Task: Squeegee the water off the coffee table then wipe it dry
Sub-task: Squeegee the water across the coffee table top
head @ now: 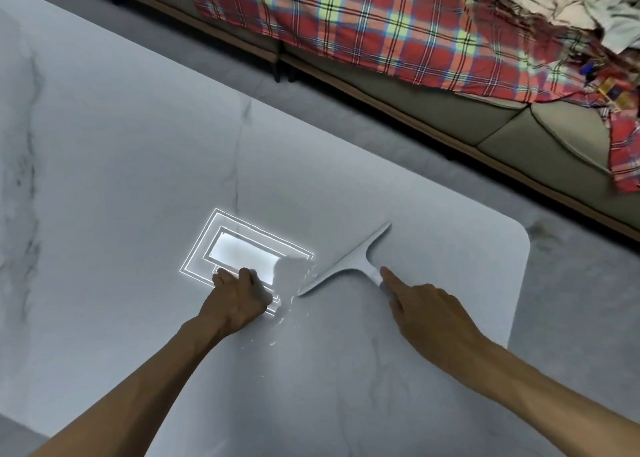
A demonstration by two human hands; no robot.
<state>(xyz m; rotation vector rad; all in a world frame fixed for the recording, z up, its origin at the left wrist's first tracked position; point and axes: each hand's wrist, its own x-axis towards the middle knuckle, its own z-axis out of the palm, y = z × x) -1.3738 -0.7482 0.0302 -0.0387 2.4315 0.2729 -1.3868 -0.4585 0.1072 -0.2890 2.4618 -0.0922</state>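
Note:
A white marble coffee table [138, 144] fills most of the view. A grey T-shaped squeegee [346, 259] lies with its blade on the tabletop near the right corner. My right hand [426, 314] grips its handle, index finger stretched along it. Small puddles and drops of water [294, 304] glint at the blade's near end. My left hand [239, 293] rests on the table as a fist just left of the water, with nothing seen in it, over the bright reflection of a ceiling light [242, 252].
A sofa [519, 137] runs along the far side, draped with a red plaid blanket [346, 16] and crumpled cloth. Grey floor [571, 283] lies between table and sofa. The table's rounded corner [519, 234] is close to the squeegee's far end.

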